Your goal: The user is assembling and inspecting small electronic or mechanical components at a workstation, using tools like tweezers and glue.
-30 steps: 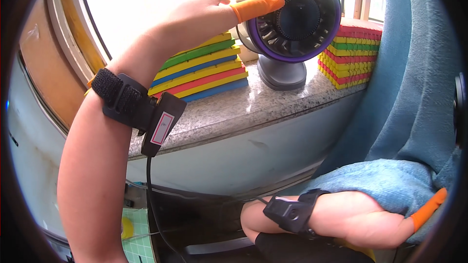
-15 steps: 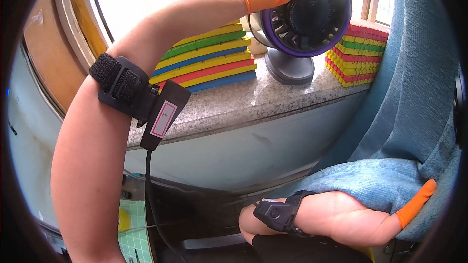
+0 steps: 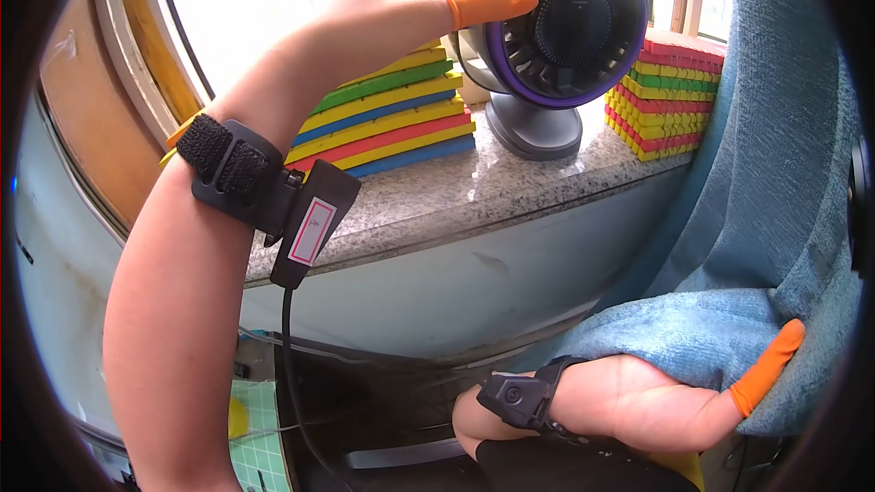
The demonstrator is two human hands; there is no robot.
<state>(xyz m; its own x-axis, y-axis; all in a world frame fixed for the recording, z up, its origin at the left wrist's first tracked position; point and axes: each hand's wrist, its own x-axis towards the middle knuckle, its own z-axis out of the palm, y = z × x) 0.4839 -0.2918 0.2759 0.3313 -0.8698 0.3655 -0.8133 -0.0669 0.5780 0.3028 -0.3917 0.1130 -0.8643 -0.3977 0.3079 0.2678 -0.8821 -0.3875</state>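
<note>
A round black fan [image 3: 579, 23] with a purple rim stands on a grey base on the speckled stone sill [image 3: 428, 210]. My left hand [image 3: 401, 5] is at its left side, the orange-covered thumb lying across the rim and front. Its other fingers are mostly hidden behind the fan or cut off by the top edge. At the lower right, my right hand [image 3: 652, 405] grips the blue curtain [image 3: 784, 173]. Cloth covers the fingers of that hand, while the thumb, in an orange finger cot, extends along the fabric.
Stacks of coloured foam-like sheets stand left [image 3: 392, 128] and right [image 3: 670, 96] of the fan. A wrist device [image 3: 314, 223] with a trailing cable is strapped to my left arm, another [image 3: 515, 396] to my right. A green gridded mat [image 3: 260, 456] lies at lower left.
The view has shifted slightly, so the fan and sill sit a little further left. Both hands keep their places at the fan and the curtain.
</note>
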